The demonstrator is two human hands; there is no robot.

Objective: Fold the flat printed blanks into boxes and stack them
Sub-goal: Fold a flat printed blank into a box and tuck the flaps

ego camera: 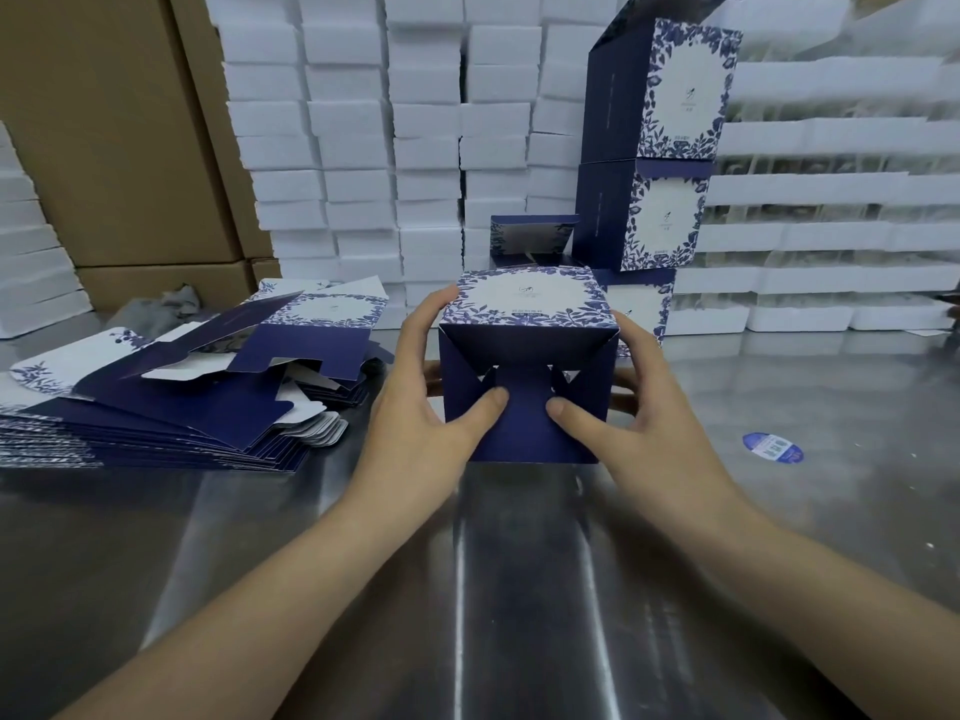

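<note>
A half-folded blue and white floral box (524,335) lies on its side in the middle of the steel table, its dark blue bottom flaps facing me. My left hand (421,402) grips its left side, thumb pressing the centre flap. My right hand (628,407) grips the right side, thumb on the same flap. Left of the box lies a fanned pile of flat printed blanks (171,392). Behind the box, to the right, rises a stack of folded boxes (660,148), three high, the top one with its lid open.
The steel table (519,589) reflects light in front of me. White foam trays (395,137) are piled along the back wall and to the right. Brown cartons (114,137) stand at the back left. A round blue sticker (772,447) lies on the table at right.
</note>
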